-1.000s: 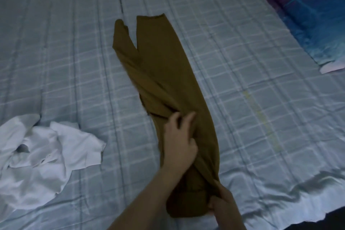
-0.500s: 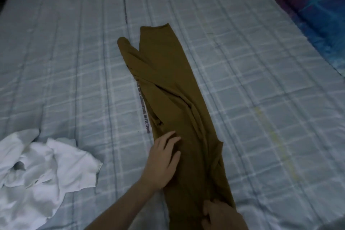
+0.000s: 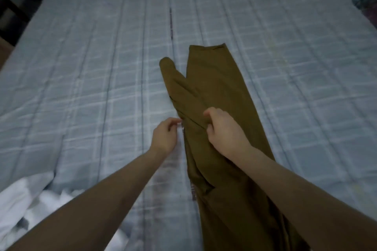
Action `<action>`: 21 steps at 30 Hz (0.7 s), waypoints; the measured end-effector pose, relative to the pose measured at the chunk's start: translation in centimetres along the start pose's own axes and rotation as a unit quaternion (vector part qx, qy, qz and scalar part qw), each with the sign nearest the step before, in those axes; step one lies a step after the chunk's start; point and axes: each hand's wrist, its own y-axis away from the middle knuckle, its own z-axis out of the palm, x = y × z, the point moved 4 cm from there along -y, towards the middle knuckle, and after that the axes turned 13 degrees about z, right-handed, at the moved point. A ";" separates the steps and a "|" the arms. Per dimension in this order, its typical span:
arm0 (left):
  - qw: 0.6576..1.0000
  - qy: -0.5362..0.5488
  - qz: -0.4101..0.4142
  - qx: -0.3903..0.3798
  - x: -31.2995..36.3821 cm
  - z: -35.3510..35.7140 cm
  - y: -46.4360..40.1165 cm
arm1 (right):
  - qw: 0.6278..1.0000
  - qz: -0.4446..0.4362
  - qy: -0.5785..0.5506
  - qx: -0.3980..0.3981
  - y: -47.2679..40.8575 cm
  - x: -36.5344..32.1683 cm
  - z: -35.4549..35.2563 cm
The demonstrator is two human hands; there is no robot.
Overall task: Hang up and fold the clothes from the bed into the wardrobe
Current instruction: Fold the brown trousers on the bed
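Folding barely begun: your right hand point(image 3: 224, 130) pinches the brown trousers point(image 3: 212, 87), left hand point(image 3: 165, 136) fingering their edge; white garment point(image 3: 24, 206) untouched on bed point(image 3: 81, 67).

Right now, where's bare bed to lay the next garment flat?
Widest free patch: checked sheet left of the brown trousers, beyond the white garment. Also free right of the trousers. Crowded around both hands, left, right.
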 end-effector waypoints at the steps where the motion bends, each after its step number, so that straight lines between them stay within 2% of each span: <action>1: 1.000 -0.017 0.015 -0.004 0.0 -0.1 -1.6 | 1.000 -0.006 0.002 0.002 -2.1 -0.8 0.6; 3: 0.994 -0.064 0.084 -0.018 0.4 0.0 -4.9 | 1.000 -0.011 0.018 -0.014 -5.8 -1.8 2.2; 7: 0.961 -0.107 0.246 -0.071 2.7 0.7 -10.9 | 0.997 0.030 0.051 -0.051 -11.1 -1.1 3.4; 10: 0.946 -0.087 0.302 -0.082 4.8 1.1 -14.3 | 0.994 0.096 0.053 -0.027 -13.6 1.1 1.6; 12: 0.945 -0.090 0.311 -0.042 4.9 0.8 -16.1 | 0.983 0.169 0.070 -0.017 -14.7 3.0 0.0; 14: 0.955 -0.128 0.263 0.049 3.8 0.0 -17.3 | 0.966 0.229 0.119 -0.008 -15.9 4.5 -1.3; 15: 0.962 -0.145 0.209 0.103 3.1 -0.5 -17.6 | 0.959 0.230 0.163 0.009 -16.5 4.6 -1.8; 17: 0.975 -0.136 0.079 0.155 1.4 -1.0 -18.3 | 0.966 0.133 0.218 0.048 -17.7 3.5 -2.2; 19: 0.985 -0.132 0.006 0.115 0.1 -0.7 -19.6 | 0.983 -0.006 0.178 0.034 -18.5 1.7 -1.1; 21: 0.984 -0.161 0.017 0.072 -0.3 -0.4 -21.0 | 0.987 -0.050 0.152 -0.007 -19.4 0.8 0.7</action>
